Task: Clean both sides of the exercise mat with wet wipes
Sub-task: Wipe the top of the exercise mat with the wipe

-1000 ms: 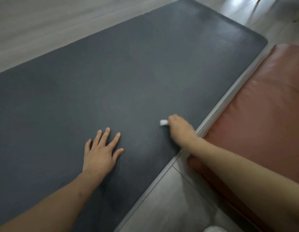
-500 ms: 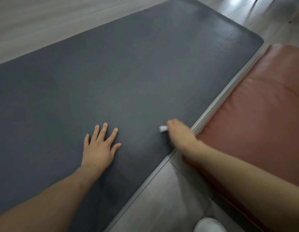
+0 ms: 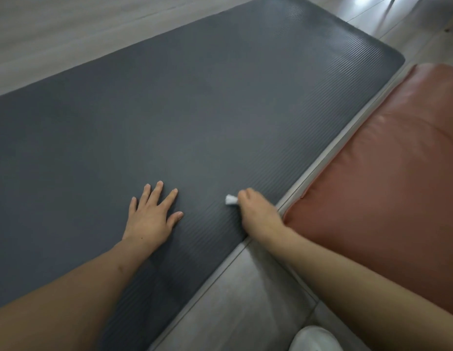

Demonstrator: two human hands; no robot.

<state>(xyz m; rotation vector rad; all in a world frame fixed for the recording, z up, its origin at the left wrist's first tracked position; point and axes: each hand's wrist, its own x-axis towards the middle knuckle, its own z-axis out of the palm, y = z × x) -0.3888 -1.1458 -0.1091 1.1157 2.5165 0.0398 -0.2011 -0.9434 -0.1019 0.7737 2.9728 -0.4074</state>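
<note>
Right hand [image 3: 257,214] dragged the wipe [image 3: 230,200] nearer, toward the left hand [image 3: 151,216]

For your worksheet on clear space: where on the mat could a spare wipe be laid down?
The mat is bare beyond both hands, up to its far rounded end beside the cushion. It is also bare left of the left hand. The crowded spot is the near right edge, where the right hand holds the wipe.

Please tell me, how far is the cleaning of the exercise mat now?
Done: nothing can be confirmed; the mat shows no clear wiped trace. In hand: the right hand holds a small crumpled wet wipe against the mat near its right edge, while the left hand rests flat on it. Left: probably most of this upper side, and the underside, since the mat lies unflipped.
</note>
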